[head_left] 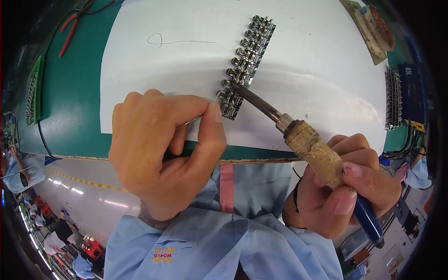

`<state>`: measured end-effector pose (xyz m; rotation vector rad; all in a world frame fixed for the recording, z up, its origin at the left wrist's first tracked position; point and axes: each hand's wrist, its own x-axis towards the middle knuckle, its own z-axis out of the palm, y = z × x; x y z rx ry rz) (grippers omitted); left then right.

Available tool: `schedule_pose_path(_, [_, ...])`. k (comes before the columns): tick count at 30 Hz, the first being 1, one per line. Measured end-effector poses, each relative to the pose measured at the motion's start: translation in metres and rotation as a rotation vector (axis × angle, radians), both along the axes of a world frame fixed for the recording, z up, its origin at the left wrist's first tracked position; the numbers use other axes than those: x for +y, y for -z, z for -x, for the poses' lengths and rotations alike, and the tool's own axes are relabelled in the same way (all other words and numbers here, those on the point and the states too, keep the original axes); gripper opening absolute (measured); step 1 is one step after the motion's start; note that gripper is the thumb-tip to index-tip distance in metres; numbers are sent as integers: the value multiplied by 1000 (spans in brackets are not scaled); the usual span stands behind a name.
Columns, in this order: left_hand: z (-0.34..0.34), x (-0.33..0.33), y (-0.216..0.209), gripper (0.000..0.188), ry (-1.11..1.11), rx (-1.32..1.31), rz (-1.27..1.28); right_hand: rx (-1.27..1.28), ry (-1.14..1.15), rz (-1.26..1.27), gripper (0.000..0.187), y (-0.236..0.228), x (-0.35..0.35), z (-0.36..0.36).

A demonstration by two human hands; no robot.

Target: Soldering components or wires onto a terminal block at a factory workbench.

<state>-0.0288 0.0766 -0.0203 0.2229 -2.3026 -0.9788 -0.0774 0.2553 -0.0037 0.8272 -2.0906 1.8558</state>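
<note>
My right hand (347, 182) is closed round the tape-wrapped handle of a soldering iron (312, 151). The iron's dark tip touches a part near the lower end of a strip of small circuit boards (252, 52), which carry shiny metal connectors. My left hand (163, 135) pinches a thin solder wire (190, 122) between thumb and forefinger, close to the iron's tip. The wire's far end blurs against the metal parts, so I cannot tell whether it touches them. The strip lies slantwise on a white paper sheet (163, 79).
Red-handled pliers (69, 35) lie on the green mat (65, 102) at upper left. A green board (33, 93) stands at the left edge. A worn soldering-iron cleaning block (373, 28) sits at upper right, above another board strip (393, 99). Other people work farther back.
</note>
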Motion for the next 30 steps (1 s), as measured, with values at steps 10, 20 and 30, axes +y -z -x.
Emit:
schedule_pose_path(10, [-8, 6, -9, 10, -90, -62, -201, 25, -4, -33, 23, 0, 3, 2])
schedule_pose_path(20, [-4, 2, -7, 13, -29, -63, -219, 91, -28, 50, 18, 5, 6, 9])
schedule_pose_path(30, [3, 2, -12, 11, 27, -101, -170, 71, -126, 100, 18, 8, 11, 21])
